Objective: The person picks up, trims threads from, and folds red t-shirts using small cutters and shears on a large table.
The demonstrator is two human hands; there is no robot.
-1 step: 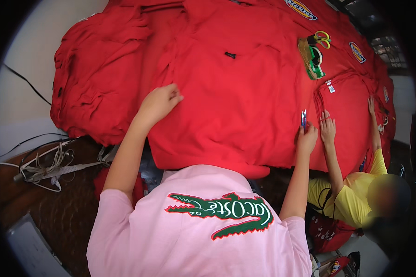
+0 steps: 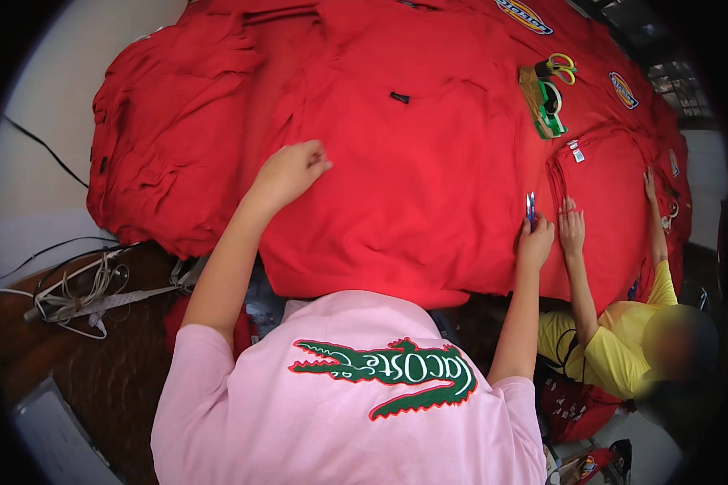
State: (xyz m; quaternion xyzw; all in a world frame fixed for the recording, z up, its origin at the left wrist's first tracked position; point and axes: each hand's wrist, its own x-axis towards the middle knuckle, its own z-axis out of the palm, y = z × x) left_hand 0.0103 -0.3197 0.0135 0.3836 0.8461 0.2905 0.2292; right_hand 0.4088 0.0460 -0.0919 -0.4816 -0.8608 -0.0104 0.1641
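Note:
A red garment (image 2: 396, 178) lies spread in front of me, with a small dark label (image 2: 399, 98) near its upper middle. Over its left part is my left hand (image 2: 298, 171), fingers curled in together; anything between them is hidden or too small to see. Near the garment's right edge, my right hand (image 2: 535, 241) grips a small pair of thread snips (image 2: 531, 207), blades pointing away from me.
Crumpled red cloth (image 2: 166, 137) is heaped at the left. At the upper right lie a green tape dispenser (image 2: 546, 105) and yellow-handled scissors (image 2: 560, 69). A co-worker in a yellow shirt (image 2: 623, 347) rests both hands on a red garment at the right. Cables (image 2: 85, 295) hang at the left.
My left hand has shifted slightly to the right, and its fingers are drawn closer together. The right hand with the thread snips has hardly moved.

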